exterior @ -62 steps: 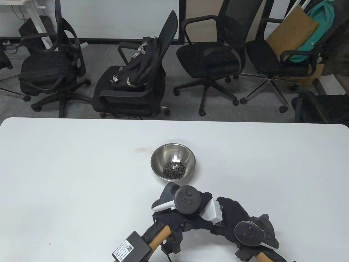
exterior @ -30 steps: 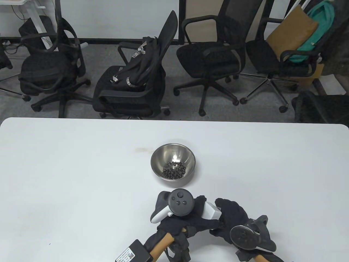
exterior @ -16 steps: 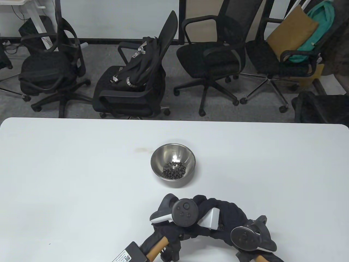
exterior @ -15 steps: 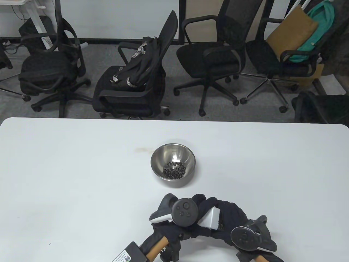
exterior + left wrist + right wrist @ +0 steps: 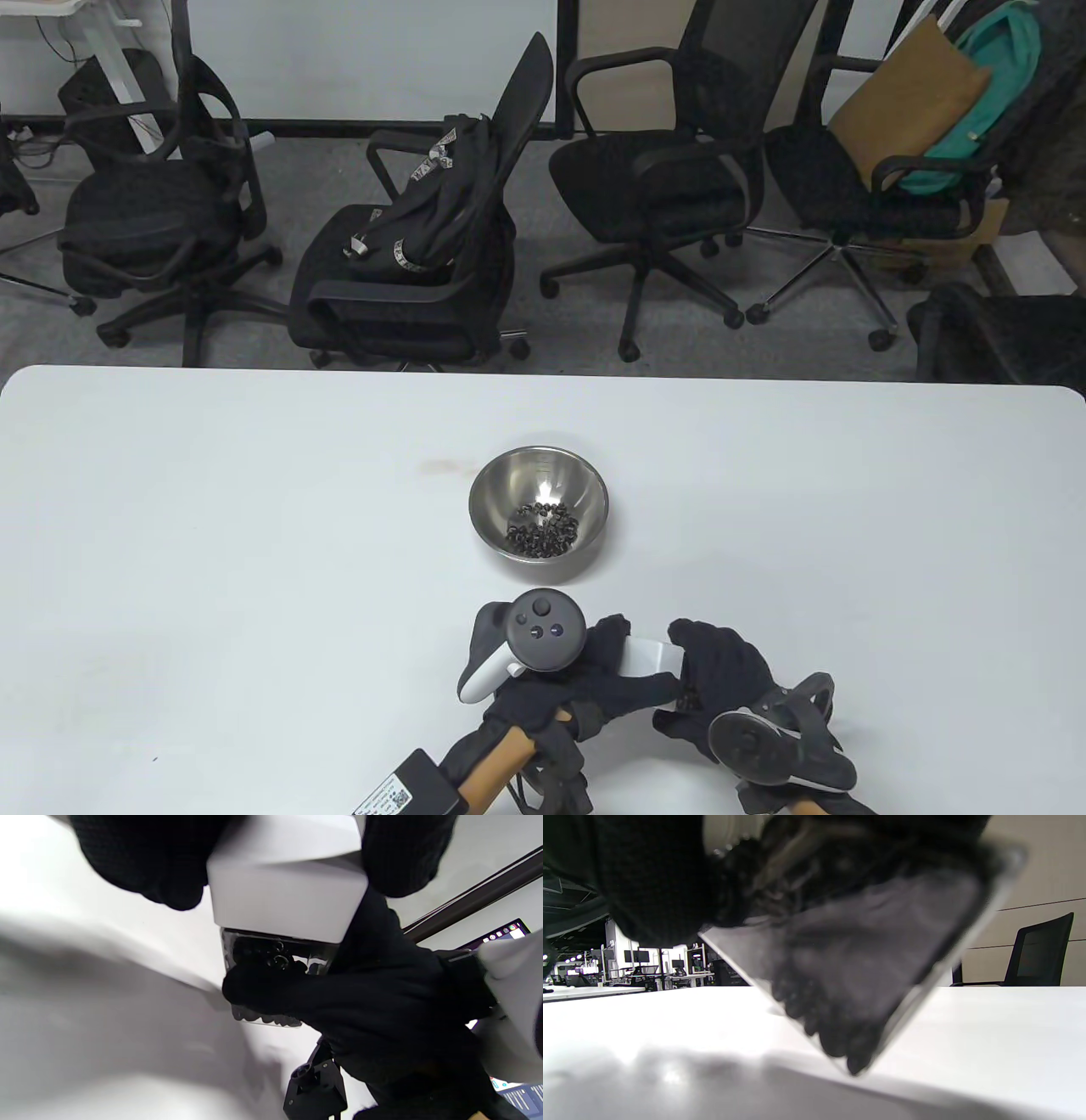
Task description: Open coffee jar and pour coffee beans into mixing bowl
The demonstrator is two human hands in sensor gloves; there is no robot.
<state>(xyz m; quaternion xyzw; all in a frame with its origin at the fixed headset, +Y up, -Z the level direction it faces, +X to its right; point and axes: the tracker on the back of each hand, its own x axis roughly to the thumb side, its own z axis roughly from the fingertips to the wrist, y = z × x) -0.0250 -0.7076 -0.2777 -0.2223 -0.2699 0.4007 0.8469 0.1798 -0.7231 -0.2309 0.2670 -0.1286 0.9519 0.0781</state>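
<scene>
Both hands [image 5: 645, 679] gripping coffee jar [image 5: 271, 976], lid [image 5: 288, 887] under left fingers

My hands [image 5: 594, 688] wear matt black knit cloth gloves. The jar [image 5: 271, 959] looks like clear glossy plastic, its lid [image 5: 288, 895] smooth matt white. The bowl [image 5: 540, 484] is shiny brushed metal on the smooth white tabletop [image 5: 212, 526].

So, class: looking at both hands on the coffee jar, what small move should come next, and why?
Probably set the jar down and let go. The white lid sits on it, gripped by the left hand; the right hand holds the body tilted above the table, and the bowl already holds beans.
</scene>
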